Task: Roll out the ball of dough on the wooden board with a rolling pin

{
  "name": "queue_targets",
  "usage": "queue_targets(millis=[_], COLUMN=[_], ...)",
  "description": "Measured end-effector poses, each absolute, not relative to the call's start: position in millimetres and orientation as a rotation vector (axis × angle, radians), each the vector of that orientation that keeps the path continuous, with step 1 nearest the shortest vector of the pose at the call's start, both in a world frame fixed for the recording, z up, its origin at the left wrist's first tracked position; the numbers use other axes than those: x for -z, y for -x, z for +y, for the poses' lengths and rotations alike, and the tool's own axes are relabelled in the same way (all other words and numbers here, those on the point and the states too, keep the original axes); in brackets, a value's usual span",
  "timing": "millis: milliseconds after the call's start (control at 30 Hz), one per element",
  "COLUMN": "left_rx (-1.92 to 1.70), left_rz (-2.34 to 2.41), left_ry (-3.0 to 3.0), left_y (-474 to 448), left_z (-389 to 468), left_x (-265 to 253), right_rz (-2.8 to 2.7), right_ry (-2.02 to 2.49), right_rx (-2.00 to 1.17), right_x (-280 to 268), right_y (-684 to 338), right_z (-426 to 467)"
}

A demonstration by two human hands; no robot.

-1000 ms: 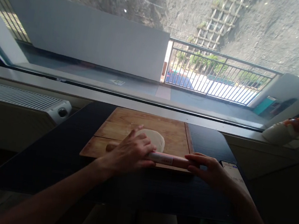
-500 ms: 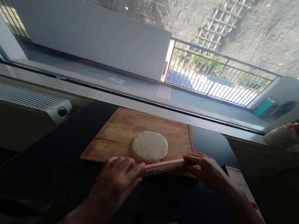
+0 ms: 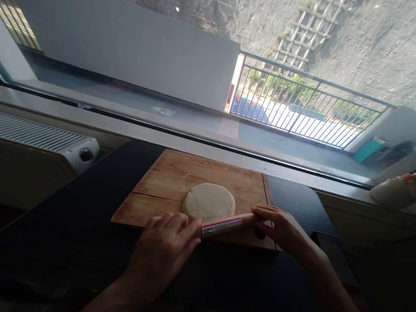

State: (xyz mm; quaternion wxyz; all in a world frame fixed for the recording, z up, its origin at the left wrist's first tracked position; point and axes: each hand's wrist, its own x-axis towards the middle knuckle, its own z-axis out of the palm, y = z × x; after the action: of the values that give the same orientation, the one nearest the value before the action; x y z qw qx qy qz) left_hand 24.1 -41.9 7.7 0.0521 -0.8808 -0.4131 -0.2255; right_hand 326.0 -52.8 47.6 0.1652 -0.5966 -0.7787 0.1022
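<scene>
A round, flattened disc of pale dough lies on a wooden cutting board set on a dark table. A rolling pin with a red label lies tilted along the board's near edge, just in front of the dough. My left hand rests palm down on the pin's left end, fingers curled over it. The pin's right end is under my right hand, whose fingers wrap over it at the board's near right corner.
A white radiator runs under the window sill at the left. A white object with an orange part sits on the sill at the right. A dark phone lies on the table by my right wrist. Beyond the window is a railing.
The rolling pin has come back off the dough toward me, uncovering the whole disc. My left hand slid back with it to the board's near edge; the pin now lies tilted.
</scene>
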Motion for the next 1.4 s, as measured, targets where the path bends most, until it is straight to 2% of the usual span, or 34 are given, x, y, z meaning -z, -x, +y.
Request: queue_targets(millis=[433, 633, 933, 1033, 1167, 1267, 1400], left_rx=[0.634, 0.611, 0.629, 0.613, 0.576, 0.574, 0.58], left_rz=[-1.239, -1.248, -1.212, -1.177, -1.095, -1.061, -1.036], left_ry=[2.741, 2.757, 2.801, 2.824, 2.85, 2.834, 2.803], left_y=[-11, -2, 6, 4, 5, 14, 30], left_z=[-33, -28, -23, -20, -16, -12, -5], left_x=[-9, -8, 0, 1, -2, -4, 0], right_rz=[-2.247, -2.167, -1.588, -1.591, -1.713, -2.009, -2.207], right_ry=[1.666, 1.708, 2.224, 2.274, 2.037, 1.744, 1.503], right_rx=[-0.204, -0.044, 0.454, 0.42, 0.417, 0.255, 0.042], right_x=[-36, -26, 15, 15, -15, -32, -29], right_y=[-315, -310, -447, -447, -380, -318, -269], right_z=[-59, -69, -170, -179, -148, -113, -76])
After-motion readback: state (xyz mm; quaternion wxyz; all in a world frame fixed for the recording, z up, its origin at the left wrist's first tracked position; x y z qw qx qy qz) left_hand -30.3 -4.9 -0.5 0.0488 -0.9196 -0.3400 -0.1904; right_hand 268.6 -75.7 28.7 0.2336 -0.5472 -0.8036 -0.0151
